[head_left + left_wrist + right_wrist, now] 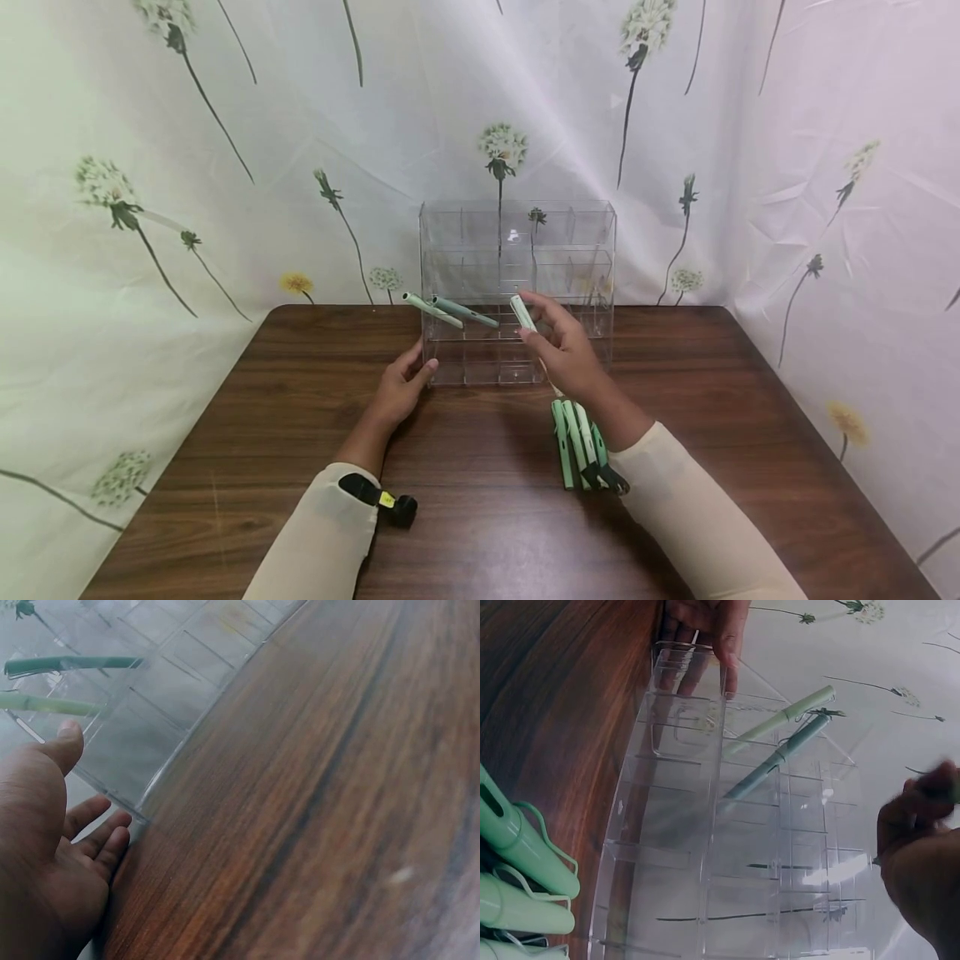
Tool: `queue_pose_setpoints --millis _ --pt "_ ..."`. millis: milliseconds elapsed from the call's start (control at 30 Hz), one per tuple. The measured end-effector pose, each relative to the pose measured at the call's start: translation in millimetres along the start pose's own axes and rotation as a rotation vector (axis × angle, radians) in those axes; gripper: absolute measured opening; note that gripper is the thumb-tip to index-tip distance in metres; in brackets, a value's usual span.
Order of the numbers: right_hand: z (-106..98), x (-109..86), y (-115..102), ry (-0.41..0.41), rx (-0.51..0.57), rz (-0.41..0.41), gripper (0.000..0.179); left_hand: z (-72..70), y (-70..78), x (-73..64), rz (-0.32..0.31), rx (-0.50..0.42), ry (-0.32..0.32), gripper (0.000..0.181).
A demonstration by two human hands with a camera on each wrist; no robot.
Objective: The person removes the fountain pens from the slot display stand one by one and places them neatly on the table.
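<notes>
A clear tiered organizer (pixel 517 372) stands at the back of the table. Its left compartments hold a pale green pen (pixel 442 314) and a teal pen (pixel 468 312), both leaning left. My left hand (pixel 397 392) rests against the organizer's left side, thumb toward the front and fingers along the outer side, as the left wrist view shows. In front of the organizer, my right hand (pixel 562 346) pinches a whitish pen (pixel 522 312) between thumb and fingers, its capped end up. The right wrist view shows that hand blurred, with the pen hardly visible.
Several green pens with clips (pixel 573 442) lie side by side on the brown wooden table (pixel 480 533), beside my right forearm. A flower-printed cloth (pixel 375 125) hangs behind the table and along its sides. Each wrist wears a black camera strap.
</notes>
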State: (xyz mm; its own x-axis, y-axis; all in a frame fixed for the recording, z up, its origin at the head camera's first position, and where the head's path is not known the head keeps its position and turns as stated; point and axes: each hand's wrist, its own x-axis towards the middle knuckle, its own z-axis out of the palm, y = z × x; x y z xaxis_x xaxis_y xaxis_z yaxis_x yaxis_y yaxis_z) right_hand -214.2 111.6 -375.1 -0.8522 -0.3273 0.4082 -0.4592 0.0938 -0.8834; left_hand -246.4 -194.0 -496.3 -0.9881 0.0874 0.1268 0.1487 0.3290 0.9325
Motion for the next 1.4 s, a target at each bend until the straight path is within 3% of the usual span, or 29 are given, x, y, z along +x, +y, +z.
queue_pose_setpoints --millis 267,567,867,1133,1400 --pt "-8 -2.4 -1 -0.079 0.015 0.064 0.071 -0.3 0.2 0.7 0.005 -0.038 0.001 0.064" --pt "-19 -8.1 -2 -0.126 -0.028 0.227 0.074 1.5 0.8 1.9 -0.011 -0.018 0.008 0.064" --pt "-21 -12.9 1 -0.151 0.063 0.347 0.078 1.4 28.4 -9.6 -0.015 -0.017 -0.004 0.063" --pt "-21 -18.1 3 -0.155 0.044 0.396 0.077 1.2 31.3 -11.3 -0.019 -0.025 0.000 0.063" --pt "-26 -24.8 9 -0.191 -0.116 0.347 0.077 1.7 30.9 -11.3 -0.018 -0.022 0.000 0.063"
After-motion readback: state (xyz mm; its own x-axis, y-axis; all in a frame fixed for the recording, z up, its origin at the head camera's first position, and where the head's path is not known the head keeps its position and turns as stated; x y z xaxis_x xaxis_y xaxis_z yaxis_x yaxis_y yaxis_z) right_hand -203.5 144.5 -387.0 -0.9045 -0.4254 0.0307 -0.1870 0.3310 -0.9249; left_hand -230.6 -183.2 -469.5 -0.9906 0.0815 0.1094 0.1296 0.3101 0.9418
